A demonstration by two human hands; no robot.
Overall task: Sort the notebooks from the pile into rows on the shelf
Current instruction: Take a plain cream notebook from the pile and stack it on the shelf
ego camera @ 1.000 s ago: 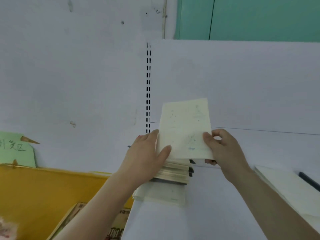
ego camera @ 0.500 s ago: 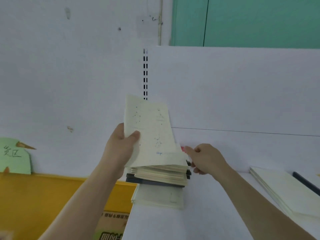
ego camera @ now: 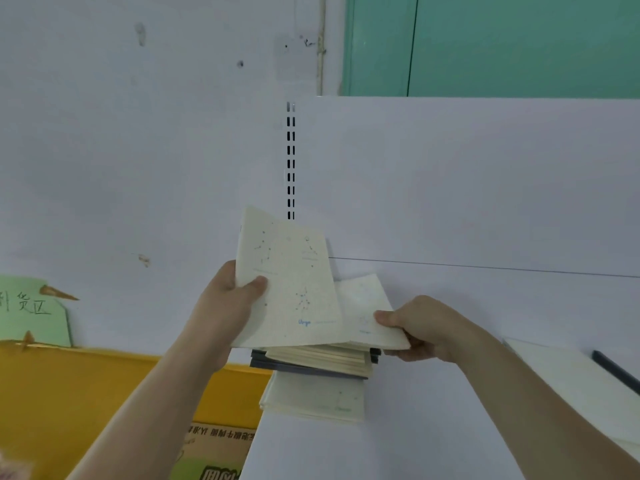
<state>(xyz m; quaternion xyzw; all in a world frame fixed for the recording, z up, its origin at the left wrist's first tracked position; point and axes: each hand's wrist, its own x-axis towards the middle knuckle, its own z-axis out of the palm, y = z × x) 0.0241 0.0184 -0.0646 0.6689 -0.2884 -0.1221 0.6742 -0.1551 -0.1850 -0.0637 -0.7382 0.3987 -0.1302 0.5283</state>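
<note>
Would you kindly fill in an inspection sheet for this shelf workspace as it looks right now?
Surface: white shelf against a white back panel with a slotted upright.
Job's things: a cream notebook tilted up in the left hand; a second notebook drawn off the pile; a flat stack in front of the pile; another stack at the right.
Clutter: dark strip on the right stack.
Grippers: left hand grips the tilted notebook; right hand pinches the second.
Cables: nothing seen.
Surroundings: yellow bin, green sign, teal wall.
</note>
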